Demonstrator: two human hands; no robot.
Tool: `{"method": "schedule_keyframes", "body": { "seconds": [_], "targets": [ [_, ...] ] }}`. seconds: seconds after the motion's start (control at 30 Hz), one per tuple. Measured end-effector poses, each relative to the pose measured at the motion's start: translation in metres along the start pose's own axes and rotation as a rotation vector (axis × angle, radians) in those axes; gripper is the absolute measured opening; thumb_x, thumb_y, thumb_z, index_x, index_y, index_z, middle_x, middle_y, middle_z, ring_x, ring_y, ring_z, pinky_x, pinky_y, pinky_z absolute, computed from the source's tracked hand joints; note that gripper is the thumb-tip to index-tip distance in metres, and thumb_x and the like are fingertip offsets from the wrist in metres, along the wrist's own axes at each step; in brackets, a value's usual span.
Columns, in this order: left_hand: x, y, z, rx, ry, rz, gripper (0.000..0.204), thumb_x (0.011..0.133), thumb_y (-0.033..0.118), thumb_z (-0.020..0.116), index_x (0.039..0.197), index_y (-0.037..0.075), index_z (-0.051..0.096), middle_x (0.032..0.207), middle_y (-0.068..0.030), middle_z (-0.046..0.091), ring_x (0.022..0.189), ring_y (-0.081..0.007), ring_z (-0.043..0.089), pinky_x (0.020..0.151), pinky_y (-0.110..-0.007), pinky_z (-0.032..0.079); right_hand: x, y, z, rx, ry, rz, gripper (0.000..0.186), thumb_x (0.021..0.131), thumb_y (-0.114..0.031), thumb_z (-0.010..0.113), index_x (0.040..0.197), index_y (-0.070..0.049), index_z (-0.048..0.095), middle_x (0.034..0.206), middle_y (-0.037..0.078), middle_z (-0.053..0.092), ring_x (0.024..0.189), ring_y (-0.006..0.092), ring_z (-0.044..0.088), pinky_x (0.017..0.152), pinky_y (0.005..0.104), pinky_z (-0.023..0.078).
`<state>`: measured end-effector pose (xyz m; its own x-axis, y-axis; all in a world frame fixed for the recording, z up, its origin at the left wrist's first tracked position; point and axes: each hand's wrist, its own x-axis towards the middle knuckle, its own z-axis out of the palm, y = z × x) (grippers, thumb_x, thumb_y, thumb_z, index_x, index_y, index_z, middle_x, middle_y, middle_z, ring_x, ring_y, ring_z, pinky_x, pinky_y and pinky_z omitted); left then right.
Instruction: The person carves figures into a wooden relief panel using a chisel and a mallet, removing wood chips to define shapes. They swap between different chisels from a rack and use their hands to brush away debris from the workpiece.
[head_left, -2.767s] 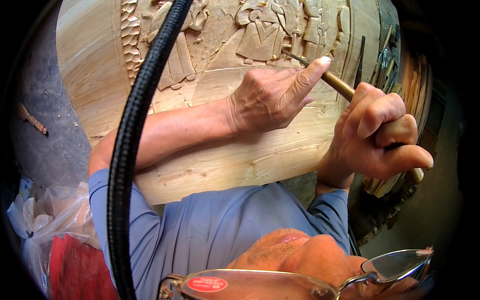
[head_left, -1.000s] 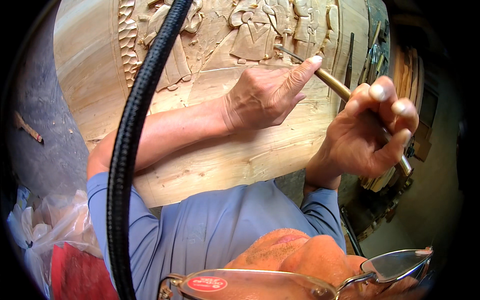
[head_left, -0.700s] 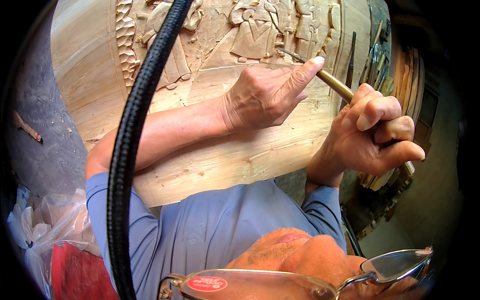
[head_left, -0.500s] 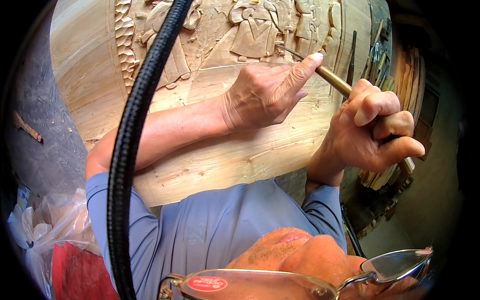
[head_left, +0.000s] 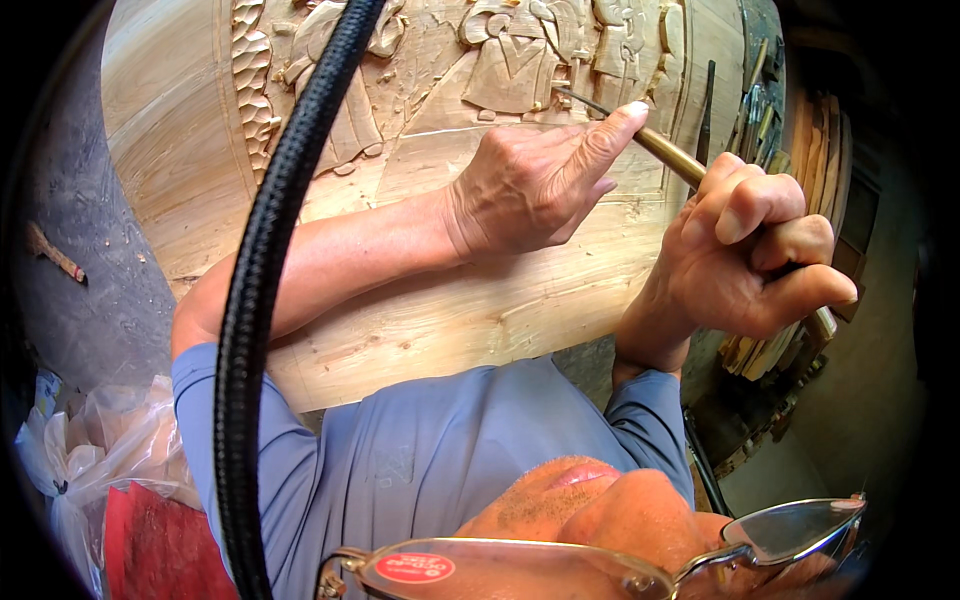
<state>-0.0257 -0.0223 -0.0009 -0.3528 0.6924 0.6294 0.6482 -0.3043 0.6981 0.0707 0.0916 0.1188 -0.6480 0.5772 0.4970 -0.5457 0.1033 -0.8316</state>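
Fingers of the right hand [head_left: 745, 265] curl snugly round the chisel [head_left: 672, 157]; 1 left hand [head_left: 525, 190] digit steadies its shaft, though I can't tell the others' grip. Its tip meets the carved panel [head_left: 450, 335] beside a robed figure [head_left: 505, 80]: short, low pushes suit. Smooth wood opens nearer the body; tools [head_left: 758, 120] crowd rightward.

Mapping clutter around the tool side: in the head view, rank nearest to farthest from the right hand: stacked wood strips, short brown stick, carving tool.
1. Carving tool: gripped in the right hand.
2. Stacked wood strips: beyond that hand, at picture right.
3. Short brown stick: far left, on the grey surface.
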Motion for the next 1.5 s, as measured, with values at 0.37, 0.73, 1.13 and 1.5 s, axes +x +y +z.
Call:
{"method": "schedule_keyframes", "body": {
  "seconds": [0.37,0.73,1.13,1.5],
  "targets": [
    [-0.003,0.001,0.006,0.02,0.018,-0.106,0.102,0.087,0.011,0.088,0.169,-0.009,0.032,0.121,-0.0186,0.081,0.097,-0.0293,0.083,0.077,-0.037,0.065,0.055,0.007,0.013,-0.07,-0.014,0.159,0.059,0.119,-0.051,0.048,0.074,-0.014,0.035,0.069,0.012,0.053,0.054,0.0121,0.03,0.051,0.0284,0.027],
    [-0.004,-0.001,0.006,-0.085,0.072,-0.043,0.095,0.089,0.012,0.083,0.167,-0.011,0.033,0.103,-0.0192,0.078,0.077,-0.0291,0.077,0.066,-0.04,0.062,0.022,0.008,0.019,-0.258,-0.091,0.069,0.058,0.12,-0.05,0.043,0.076,-0.014,0.035,0.058,0.011,0.05,0.045,0.012,0.04,0.044,0.0284,0.032],
    [-0.009,0.005,0.008,-0.157,-0.072,0.037,0.072,0.088,0.002,0.083,0.156,-0.001,0.057,0.116,-0.0141,0.082,0.077,-0.024,0.078,0.064,-0.035,0.062,-0.054,-0.025,-0.005,-0.321,-0.004,-0.119,0.064,0.117,-0.067,0.029,0.088,-0.011,0.042,0.077,0.014,0.061,0.057,0.0237,0.059,0.055,0.0373,0.049],
    [-0.043,0.018,-0.003,-0.012,-0.08,0.157,0.048,0.086,-0.001,0.082,0.133,-0.001,0.073,0.088,-0.0089,0.079,0.067,-0.0218,0.072,0.055,-0.034,0.056,-0.207,-0.058,-0.028,-0.863,-0.045,0.015,0.051,0.11,-0.035,0.068,0.132,0.012,0.066,0.091,0.029,0.075,0.066,0.0328,0.075,0.059,0.0399,0.062]
  ]
}}
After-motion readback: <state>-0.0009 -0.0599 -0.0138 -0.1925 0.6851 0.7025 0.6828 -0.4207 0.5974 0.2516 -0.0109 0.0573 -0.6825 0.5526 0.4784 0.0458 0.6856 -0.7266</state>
